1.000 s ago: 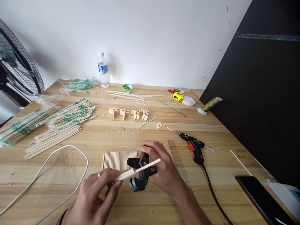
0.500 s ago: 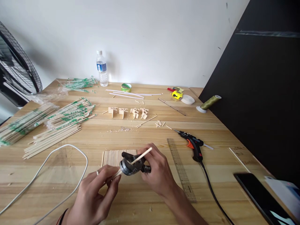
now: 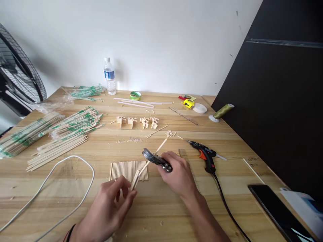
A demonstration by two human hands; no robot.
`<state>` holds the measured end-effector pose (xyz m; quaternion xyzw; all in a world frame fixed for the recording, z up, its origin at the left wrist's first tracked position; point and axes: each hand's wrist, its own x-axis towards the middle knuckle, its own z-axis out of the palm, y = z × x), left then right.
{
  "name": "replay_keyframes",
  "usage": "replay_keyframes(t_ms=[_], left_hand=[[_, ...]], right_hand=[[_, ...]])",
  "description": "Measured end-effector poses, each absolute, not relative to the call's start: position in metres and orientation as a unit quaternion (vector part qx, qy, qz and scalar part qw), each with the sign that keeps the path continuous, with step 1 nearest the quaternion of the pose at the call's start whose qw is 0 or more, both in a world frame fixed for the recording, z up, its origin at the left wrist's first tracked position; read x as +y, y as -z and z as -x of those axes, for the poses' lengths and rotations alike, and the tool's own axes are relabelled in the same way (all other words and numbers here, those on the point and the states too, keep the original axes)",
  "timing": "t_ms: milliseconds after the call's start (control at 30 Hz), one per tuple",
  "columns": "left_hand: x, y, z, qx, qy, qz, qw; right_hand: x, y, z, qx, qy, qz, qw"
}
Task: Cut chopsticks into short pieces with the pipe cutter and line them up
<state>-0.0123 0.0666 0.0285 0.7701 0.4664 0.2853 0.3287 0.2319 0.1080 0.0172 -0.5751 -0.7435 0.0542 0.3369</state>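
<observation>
My left hand pinches short pieces of wooden stick between thumb and fingers. My right hand is closed around a pair of dark metal pliers. A longer wooden stick slants past the pliers' head, its lower end close to the short pieces. Whether the jaws grip that stick, I cannot tell. Just behind my left hand lies a mat of short sticks set side by side on the wooden table.
A black glue gun with its cord, a clear ruler and a phone lie to the right. Several small stick assemblies stand farther back. Bundled sticks and a white cable are at left, a water bottle behind.
The pliers have moved up and right, away from my left fingers, and turned. The short pieces in my left hand now point upward, and more of the longer stick shows.
</observation>
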Motion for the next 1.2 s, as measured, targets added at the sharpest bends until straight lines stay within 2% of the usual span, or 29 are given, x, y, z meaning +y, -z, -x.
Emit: replay_keyframes(t_ms=[233,367,467,567,633,767,967,1200], left_hand=[[0.063,-0.016,0.009,0.403,-0.161,-0.871,0.23],[0.062,-0.012,0.003,0.351,-0.132,-0.911,0.173],[0.061,-0.015,0.004,0.309,-0.196,-0.917,0.157],[0.063,-0.022,0.011,0.273,-0.354,-0.885,0.131],[0.067,-0.025,0.016,0.301,-0.419,-0.853,0.072],[0.077,-0.026,0.018,0.356,-0.389,-0.85,-0.015],[0.082,-0.018,0.008,0.328,-0.337,-0.882,-0.001],[0.087,-0.014,0.007,0.304,-0.364,-0.88,-0.004]], right_hand=[[0.112,-0.02,-0.239,-0.739,-0.065,0.591,0.316],[0.11,-0.018,-0.238,-0.743,-0.076,0.597,0.293],[0.108,-0.017,-0.23,-0.746,-0.097,0.613,0.241],[0.104,-0.02,-0.22,-0.744,-0.12,0.631,0.182],[0.1,-0.024,-0.211,-0.749,-0.138,0.629,0.153],[0.091,-0.027,-0.193,-0.771,-0.157,0.607,0.111],[0.082,-0.024,-0.179,-0.788,-0.18,0.582,0.086],[0.086,-0.021,-0.179,-0.778,-0.181,0.596,0.085]])
